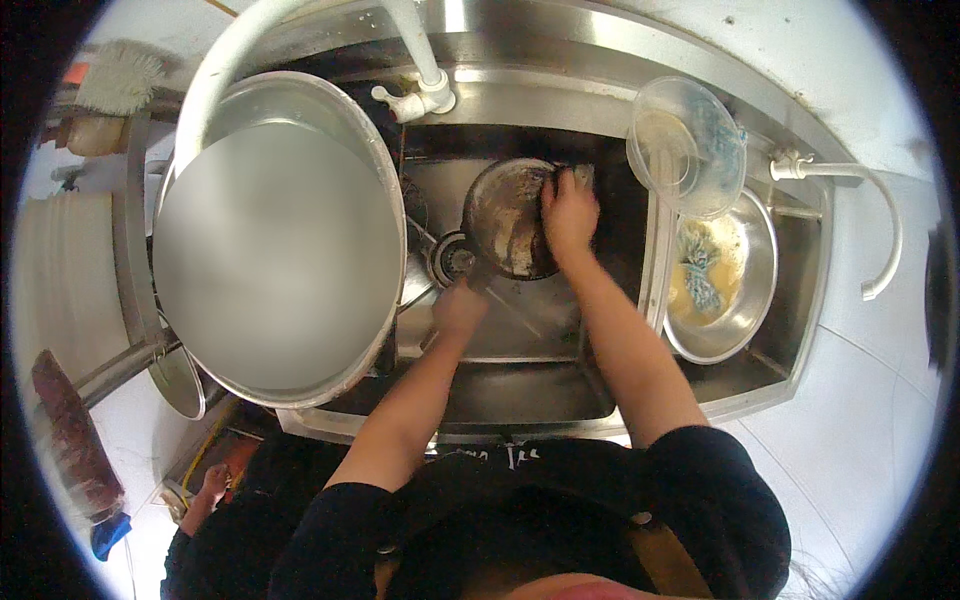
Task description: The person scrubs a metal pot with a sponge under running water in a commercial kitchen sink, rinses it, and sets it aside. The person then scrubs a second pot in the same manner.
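Observation:
A round metal pan (pixel 504 214), its surface darkened and scorched, is held tilted over the sink basin (pixel 547 322). At the pan's lower left, my left hand (pixel 459 309) is closed around what looks like its handle; motion blurs the fingers. My right hand (pixel 574 214) presses on the pan's right side with curled fingers. Past those fingertips shows a small grey piece (pixel 586 177), perhaps a scouring pad, mostly hidden by the hand. The sink drain (pixel 456 259) is just above my left hand.
To the left stands a large metal pot (pixel 397 262), its inside blurred, under a white faucet (pixel 431 97). On the right, a clear plastic bowl (pixel 686 150) overlaps a metal bowl (pixel 761 307) holding yellowish liquid and a blue-grey cloth (pixel 701 281). Another person's hand (pixel 216 480) shows lower left.

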Demonstrator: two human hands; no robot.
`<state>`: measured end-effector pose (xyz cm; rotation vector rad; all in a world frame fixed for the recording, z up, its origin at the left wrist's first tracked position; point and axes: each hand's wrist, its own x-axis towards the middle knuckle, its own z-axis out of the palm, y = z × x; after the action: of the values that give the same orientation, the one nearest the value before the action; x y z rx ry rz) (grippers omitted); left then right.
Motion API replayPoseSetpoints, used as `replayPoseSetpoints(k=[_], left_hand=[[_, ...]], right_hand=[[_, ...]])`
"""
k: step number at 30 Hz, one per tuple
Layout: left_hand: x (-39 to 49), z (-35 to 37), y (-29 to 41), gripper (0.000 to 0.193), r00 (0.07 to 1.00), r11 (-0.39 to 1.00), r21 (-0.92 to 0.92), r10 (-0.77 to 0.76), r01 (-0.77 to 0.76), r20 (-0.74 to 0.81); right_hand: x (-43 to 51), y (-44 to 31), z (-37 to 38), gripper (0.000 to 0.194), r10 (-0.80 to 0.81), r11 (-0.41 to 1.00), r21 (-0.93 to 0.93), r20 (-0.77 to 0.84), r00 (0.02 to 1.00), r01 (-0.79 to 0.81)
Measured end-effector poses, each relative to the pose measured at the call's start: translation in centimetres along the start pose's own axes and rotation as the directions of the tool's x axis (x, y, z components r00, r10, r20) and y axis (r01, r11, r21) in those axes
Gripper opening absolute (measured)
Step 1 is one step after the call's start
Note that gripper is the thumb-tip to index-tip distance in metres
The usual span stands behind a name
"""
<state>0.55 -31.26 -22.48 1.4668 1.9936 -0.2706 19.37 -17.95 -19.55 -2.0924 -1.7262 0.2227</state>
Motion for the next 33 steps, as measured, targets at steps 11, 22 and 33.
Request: replayPoseSetpoints(k=[11, 22, 33], left_hand=[[-1.5, -2.5, 1.7, 0.045, 0.997, 0.996, -0.062, -0.058, 0.062, 0.057], [-0.3, -0.7, 0.8, 0.049, 0.999, 0.999, -0.042, -0.023, 0.025, 0.04], [-0.4, -1.1, 0.4, 0.041, 0.995, 0.996, -0.056, -0.059, 0.063, 0.077]], right_hand=[[-3.3, 0.1, -1.0, 0.018, -0.092, 0.995, -0.034, 0.094, 0.991, 0.096], [-1.9, 0.3, -2.3, 0.016, -0.105, 0.994, -0.013, 0.021, 0.994, 0.105], [0.3, -1.6, -2.0, 0.019, -0.179, 0.982, -0.068, 0.0, 0.984, 0.178]])
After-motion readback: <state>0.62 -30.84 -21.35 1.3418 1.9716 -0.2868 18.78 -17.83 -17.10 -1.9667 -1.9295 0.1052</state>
